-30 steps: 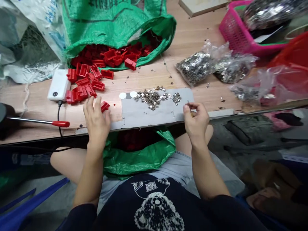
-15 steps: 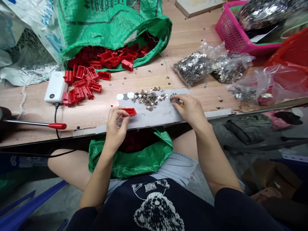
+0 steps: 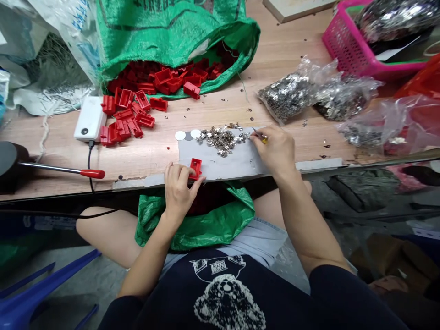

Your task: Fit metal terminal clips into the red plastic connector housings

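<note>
My left hand (image 3: 179,188) grips a small red plastic box (image 3: 195,168) between thumb and fingers at the front edge of a grey sheet (image 3: 237,160). The box's open side faces up. In my right hand (image 3: 277,149) is a thin pointed tool (image 3: 263,139) with a yellow part, its tip pointing up and left beside the metal pieces. A heap of small shiny metal pieces (image 3: 223,140) lies on the sheet between my hands.
Loose red boxes (image 3: 129,117) lie left, before a green sack (image 3: 172,41) of more. Near them are a white device (image 3: 90,120) and a red-tipped lever (image 3: 92,173). Bags of metal pieces (image 3: 287,96) and a pink basket (image 3: 364,59) stand right. Another green bag (image 3: 213,229) covers my lap.
The red box has turned from lying sideways to pointing away from me, nearer the front edge. My right hand has turned, and its tool now shows more plainly. The whole view has shifted slightly.
</note>
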`<state>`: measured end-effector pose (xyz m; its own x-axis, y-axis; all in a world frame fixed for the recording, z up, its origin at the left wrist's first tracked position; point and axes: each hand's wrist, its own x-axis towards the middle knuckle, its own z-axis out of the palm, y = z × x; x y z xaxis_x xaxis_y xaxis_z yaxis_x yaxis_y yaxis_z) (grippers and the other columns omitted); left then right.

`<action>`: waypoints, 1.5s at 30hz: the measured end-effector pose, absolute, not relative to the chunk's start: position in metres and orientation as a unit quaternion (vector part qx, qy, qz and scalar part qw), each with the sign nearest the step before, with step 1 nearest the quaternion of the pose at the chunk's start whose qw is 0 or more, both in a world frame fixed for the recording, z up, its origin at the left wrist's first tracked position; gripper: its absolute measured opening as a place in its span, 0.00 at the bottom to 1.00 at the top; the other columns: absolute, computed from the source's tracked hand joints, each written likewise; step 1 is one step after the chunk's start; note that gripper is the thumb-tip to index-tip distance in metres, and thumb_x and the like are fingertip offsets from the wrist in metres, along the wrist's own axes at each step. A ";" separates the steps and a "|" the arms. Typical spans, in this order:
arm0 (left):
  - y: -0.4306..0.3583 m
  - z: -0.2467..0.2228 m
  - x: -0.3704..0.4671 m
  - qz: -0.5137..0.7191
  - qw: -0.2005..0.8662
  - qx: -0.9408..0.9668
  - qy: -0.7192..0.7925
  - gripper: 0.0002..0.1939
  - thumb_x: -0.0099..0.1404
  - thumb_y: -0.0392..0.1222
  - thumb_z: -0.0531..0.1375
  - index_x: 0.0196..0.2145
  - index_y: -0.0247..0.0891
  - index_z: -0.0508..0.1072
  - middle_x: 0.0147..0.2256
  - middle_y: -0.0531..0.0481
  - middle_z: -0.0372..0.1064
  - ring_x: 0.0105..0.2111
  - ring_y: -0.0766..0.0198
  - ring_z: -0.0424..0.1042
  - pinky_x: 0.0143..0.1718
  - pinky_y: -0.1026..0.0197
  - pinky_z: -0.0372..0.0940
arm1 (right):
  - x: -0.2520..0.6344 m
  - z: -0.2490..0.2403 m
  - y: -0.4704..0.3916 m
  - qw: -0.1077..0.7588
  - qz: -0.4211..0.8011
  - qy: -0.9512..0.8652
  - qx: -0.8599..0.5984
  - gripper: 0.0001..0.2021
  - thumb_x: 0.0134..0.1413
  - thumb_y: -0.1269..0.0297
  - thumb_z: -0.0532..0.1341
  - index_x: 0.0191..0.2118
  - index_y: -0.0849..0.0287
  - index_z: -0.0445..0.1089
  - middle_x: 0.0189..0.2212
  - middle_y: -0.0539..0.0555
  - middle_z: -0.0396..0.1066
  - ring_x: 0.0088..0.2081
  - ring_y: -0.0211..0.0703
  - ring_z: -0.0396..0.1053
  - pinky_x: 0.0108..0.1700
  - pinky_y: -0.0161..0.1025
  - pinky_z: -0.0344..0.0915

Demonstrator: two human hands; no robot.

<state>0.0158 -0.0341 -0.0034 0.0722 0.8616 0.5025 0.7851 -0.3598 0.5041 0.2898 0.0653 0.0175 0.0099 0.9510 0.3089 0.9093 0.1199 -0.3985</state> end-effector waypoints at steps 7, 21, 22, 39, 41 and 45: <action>-0.035 0.010 0.006 0.388 0.131 0.704 0.581 0.33 0.60 0.49 0.71 0.57 0.42 0.64 0.37 0.52 0.69 0.38 0.58 0.71 0.59 0.45 0.63 | 0.289 0.040 0.051 0.336 0.069 -0.671 -0.657 0.11 0.59 0.63 0.65 0.46 0.58 0.77 0.40 0.58 0.79 0.37 0.48 0.74 0.43 0.46 0.70; -0.017 0.012 -0.020 0.398 0.311 0.710 0.491 0.45 0.64 0.49 0.69 0.70 0.46 0.50 0.55 0.41 0.75 0.57 0.52 0.75 0.61 0.47 0.66 | 0.174 0.036 0.029 0.365 0.323 -0.756 -0.437 0.05 0.61 0.66 0.63 0.39 0.57 0.78 0.38 0.55 0.77 0.40 0.45 0.75 0.45 0.42 0.70; -0.017 0.011 -0.020 0.400 0.313 0.708 0.491 0.45 0.64 0.49 0.69 0.70 0.46 0.50 0.55 0.41 0.75 0.58 0.53 0.74 0.62 0.47 0.66 | 0.173 0.034 0.030 0.363 0.319 -0.761 -0.434 0.05 0.61 0.67 0.63 0.39 0.57 0.78 0.38 0.55 0.77 0.40 0.45 0.75 0.44 0.41 0.70; -0.021 0.013 -0.019 0.388 0.315 0.700 0.510 0.41 0.65 0.49 0.69 0.68 0.46 0.54 0.55 0.42 0.75 0.59 0.51 0.73 0.65 0.41 0.61 | 0.174 0.034 0.030 0.316 0.251 -0.814 -0.419 0.07 0.57 0.75 0.60 0.36 0.58 0.74 0.39 0.56 0.76 0.40 0.46 0.75 0.42 0.40 0.69; -0.021 0.014 -0.020 0.384 0.307 0.702 0.515 0.40 0.64 0.50 0.69 0.67 0.45 0.55 0.54 0.42 0.75 0.59 0.51 0.72 0.65 0.41 0.61 | 0.174 0.034 0.030 0.317 0.249 -0.814 -0.419 0.06 0.57 0.74 0.60 0.36 0.58 0.74 0.38 0.56 0.76 0.40 0.46 0.75 0.42 0.40 0.69; -0.021 0.014 -0.020 0.382 0.306 0.703 0.516 0.40 0.64 0.51 0.69 0.67 0.45 0.55 0.53 0.43 0.76 0.59 0.52 0.73 0.64 0.42 0.61 | 0.175 0.034 0.031 0.321 0.251 -0.813 -0.416 0.06 0.57 0.74 0.60 0.36 0.58 0.74 0.38 0.56 0.77 0.40 0.46 0.75 0.43 0.40 0.69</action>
